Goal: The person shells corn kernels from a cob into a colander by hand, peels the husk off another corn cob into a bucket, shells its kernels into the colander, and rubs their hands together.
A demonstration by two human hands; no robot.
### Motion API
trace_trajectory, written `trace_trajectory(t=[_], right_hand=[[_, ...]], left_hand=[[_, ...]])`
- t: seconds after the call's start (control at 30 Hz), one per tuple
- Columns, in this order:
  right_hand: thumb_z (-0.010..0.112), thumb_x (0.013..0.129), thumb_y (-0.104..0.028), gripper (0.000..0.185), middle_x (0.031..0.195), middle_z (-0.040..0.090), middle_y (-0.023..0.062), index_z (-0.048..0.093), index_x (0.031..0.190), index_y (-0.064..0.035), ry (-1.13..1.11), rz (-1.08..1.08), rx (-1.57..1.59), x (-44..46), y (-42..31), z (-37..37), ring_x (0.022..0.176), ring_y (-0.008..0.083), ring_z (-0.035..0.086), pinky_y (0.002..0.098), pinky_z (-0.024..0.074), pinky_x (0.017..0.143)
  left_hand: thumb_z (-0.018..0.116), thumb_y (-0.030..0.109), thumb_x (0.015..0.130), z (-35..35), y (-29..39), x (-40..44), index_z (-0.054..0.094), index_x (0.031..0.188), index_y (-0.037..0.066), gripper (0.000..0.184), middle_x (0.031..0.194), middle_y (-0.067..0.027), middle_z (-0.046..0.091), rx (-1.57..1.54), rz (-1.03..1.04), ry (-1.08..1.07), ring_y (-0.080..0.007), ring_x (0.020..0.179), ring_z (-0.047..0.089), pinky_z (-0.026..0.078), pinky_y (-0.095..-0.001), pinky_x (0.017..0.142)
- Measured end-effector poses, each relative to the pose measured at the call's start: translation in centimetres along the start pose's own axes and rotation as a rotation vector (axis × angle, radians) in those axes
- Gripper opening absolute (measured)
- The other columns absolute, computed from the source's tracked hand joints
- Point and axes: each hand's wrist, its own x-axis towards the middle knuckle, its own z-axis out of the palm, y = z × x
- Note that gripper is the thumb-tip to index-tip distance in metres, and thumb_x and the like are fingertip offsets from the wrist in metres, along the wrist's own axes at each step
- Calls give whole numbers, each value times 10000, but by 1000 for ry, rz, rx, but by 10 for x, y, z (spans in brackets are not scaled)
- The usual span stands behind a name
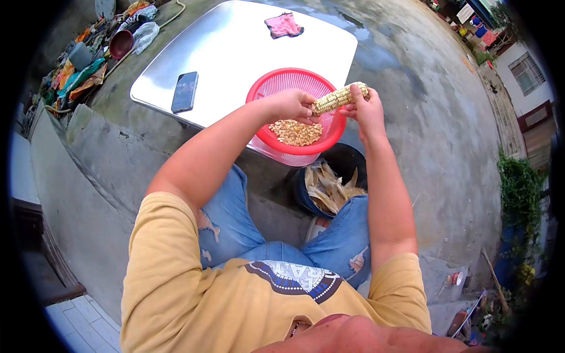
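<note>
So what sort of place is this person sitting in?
Probably a home's outdoor yard: open concrete ground, leafy plants along one edge, and a barred window in a pale wall.

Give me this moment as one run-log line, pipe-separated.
left hand: holds corn cob, left end | right hand: holds right end | loose kernels: in red basket | phone: on table

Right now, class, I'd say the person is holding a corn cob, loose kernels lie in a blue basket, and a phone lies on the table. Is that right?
Not quite: the basket is red, not blue, as the head view shows. The person is holding a corn cob, loose kernels lie in the basket, and a phone lies on the table.
</note>
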Motion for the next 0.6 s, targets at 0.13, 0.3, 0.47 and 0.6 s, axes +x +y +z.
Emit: trace_trajectory(t=[0.13, 0.3, 0.47, 0.6], right_hand=[[688, 1003, -356, 457, 912, 628, 76, 502, 1203, 10, 11, 30, -4, -1, 0, 3, 681, 116, 626, 279, 612, 593], [703, 987, -392, 475, 896, 610, 65, 494, 1157, -1, 49, 21, 29, -6, -6, 6, 670, 105, 607, 281, 617, 560], [687, 995, -368, 469, 890, 642, 114, 477, 1134, 28, 46, 39, 39, 3, 2, -4, 634, 152, 665, 312, 628, 531], [678, 996, -401, 480, 889, 655, 130, 474, 1097, 20, -1, 77, 30, 8, 2, -11, 643, 175, 688, 312, 636, 542]], left_hand=[[683, 159, 986, 6, 12, -6, 677, 1206, -41, 297, 1026, -94, 737, 156, -8, 73, -180, 974, 724, 571, -333, 939], [583, 140, 1054, 5, 11, -1, 657, 1190, -82, 270, 990, -122, 736, 136, -27, 50, -173, 859, 742, 635, -302, 802], [502, 178, 1093, 2, 16, -2, 649, 1213, -59, 303, 1002, -108, 737, 125, -61, 14, -171, 883, 738, 622, -313, 839], [468, 215, 1109, 4, 4, 3, 623, 1214, -17, 299, 892, -41, 671, -104, 12, 70, -133, 794, 664, 576, -287, 792]])
